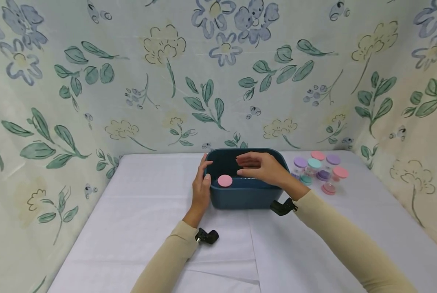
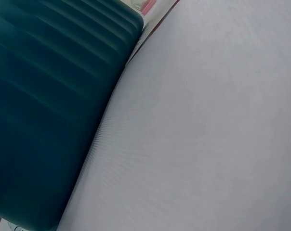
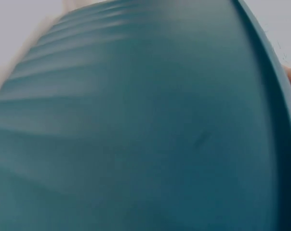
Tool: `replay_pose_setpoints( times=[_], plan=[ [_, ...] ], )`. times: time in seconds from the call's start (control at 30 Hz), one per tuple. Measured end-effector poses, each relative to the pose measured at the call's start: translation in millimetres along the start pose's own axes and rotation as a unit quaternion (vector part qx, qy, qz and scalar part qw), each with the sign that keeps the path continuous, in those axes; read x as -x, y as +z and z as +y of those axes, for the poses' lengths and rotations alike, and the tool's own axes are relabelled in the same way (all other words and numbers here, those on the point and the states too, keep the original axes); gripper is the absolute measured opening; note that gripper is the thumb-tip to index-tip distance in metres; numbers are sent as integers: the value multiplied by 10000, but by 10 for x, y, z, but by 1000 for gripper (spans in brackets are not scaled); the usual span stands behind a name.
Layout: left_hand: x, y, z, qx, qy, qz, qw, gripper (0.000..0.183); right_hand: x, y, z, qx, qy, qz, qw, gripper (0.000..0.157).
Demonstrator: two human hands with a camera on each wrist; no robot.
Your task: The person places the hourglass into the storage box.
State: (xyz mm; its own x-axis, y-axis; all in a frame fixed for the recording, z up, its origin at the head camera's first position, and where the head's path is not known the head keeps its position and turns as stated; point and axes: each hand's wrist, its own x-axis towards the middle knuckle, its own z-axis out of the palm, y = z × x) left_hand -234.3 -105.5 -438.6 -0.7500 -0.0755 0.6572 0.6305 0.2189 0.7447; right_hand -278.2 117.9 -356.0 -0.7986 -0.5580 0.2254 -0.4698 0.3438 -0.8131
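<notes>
A dark teal bin (image 1: 245,199) with a ribbed side stands near the back of the table. A round pink lid (image 1: 225,180) shows inside it, at the front left; what lies beneath the lid is hidden. My left hand (image 1: 201,189) holds the bin's left end, with fingertips at the rim. Over the bin's right half hovers my right hand (image 1: 264,167), its fingers loosely bent and apart from the thumb, with nothing visible between them. Both wrist views are mostly filled by the bin's outer wall (image 2: 54,110), and neither shows my fingers at work.
Right of the bin stands a cluster of several small clear jars with pink (image 1: 340,172), purple (image 1: 300,162) and teal (image 1: 314,163) lids. A white cloth (image 1: 148,211) covers the table. Floral fabric (image 1: 159,106) hangs behind and at both sides.
</notes>
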Motion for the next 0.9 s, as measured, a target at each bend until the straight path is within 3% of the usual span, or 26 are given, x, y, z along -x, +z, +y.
replay_pose_setpoints(
  times=[0.07,0.27,0.4,0.63,0.9],
  plan=[
    [6,4,-39,0,-49,-12,10000,42,34,-30,19,4,74,25,10000,53],
    [20,59,-388,-73,-42,-27,10000,43,123,-123,31,-105,193,92,9997,52],
    [16,59,-446,-133,-9,42,9999,43,167,-171,-10,-89,262,141,9995,53],
    [27,54,-397,-145,12,81,9999,43,272,-263,-1,114,185,245,9995,53],
    [-11,3,-114,54,11,4,10000,42,421,-479,12,213,330,541,9978,51]
  ],
)
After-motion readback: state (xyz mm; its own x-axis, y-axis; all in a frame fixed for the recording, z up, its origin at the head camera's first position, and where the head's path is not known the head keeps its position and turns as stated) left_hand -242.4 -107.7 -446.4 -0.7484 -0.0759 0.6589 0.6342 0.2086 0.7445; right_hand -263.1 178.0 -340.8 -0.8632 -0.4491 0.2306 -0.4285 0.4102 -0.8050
